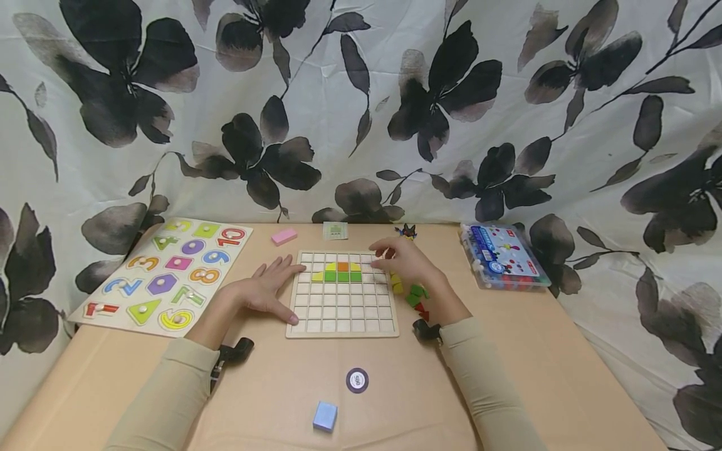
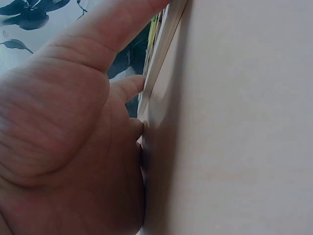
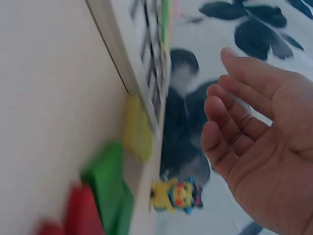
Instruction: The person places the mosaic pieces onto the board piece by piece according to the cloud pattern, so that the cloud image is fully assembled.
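Blue block (image 1: 325, 416): nearest you on the table (image 1: 564, 376), with a round dark token (image 1: 357, 380) just beyond it; neither is touched.
Your left hand (image 1: 265, 291): flat, fingers straight and spread, pressing against the left edge of the grid board (image 1: 342, 313); it holds nothing, only steadies the frame.
Grid board: lies flat at the table's middle, a thin wooden tray of square cells; it looks stiff and light, likely to slide on the smooth top, so keep that flat palm at its rim.
Loose pieces (image 1: 414, 295): yellow, green and red, just beside the board's right edge, partly under your right wrist; small, hard, light, best pinched by their sides.
Your right hand (image 1: 403, 260): relaxed and empty above the board's upper right corner, fingers loosely bent.
Placed pieces (image 1: 338, 272): yellow, green and orange, seated in upper rows.
Farther: number puzzle (image 1: 163, 275) left, plastic box (image 1: 502, 257) right, pink block (image 1: 284, 236) near the curtain.
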Tool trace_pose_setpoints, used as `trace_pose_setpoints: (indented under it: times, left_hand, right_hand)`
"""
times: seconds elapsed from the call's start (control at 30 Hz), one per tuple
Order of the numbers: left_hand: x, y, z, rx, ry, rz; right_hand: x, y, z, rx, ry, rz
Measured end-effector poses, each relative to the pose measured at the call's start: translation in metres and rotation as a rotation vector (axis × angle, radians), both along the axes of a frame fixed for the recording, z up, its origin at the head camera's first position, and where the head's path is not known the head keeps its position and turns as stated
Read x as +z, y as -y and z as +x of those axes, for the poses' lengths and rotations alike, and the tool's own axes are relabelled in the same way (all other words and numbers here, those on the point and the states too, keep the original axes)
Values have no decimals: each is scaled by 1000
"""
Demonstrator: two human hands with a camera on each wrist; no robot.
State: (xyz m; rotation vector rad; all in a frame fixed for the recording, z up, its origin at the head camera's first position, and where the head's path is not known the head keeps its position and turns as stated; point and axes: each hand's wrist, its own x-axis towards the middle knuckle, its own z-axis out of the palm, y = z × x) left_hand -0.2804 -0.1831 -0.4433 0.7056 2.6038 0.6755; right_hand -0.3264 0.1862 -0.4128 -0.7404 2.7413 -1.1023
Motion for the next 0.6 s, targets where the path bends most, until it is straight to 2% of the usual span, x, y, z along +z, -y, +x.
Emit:
trace_pose_setpoints:
  times: [0.13, 0.27, 0.43, 0.6]
  left_hand:
    - [-1, 0, 0, 1, -2, -7]
    - [-1, 0, 0, 3, 0, -8]
    - [0, -1, 1, 3, -4, 5]
    - [0, 0, 2, -7, -10, 24]
  right_hand:
    - [3, -18, -2, -54, -19, 17]
    - [1, -30, -1, -103, 5, 44]
    - [-9, -40, -5, -65, 57, 69]
    - [-19, -46, -11, -15, 99, 51]
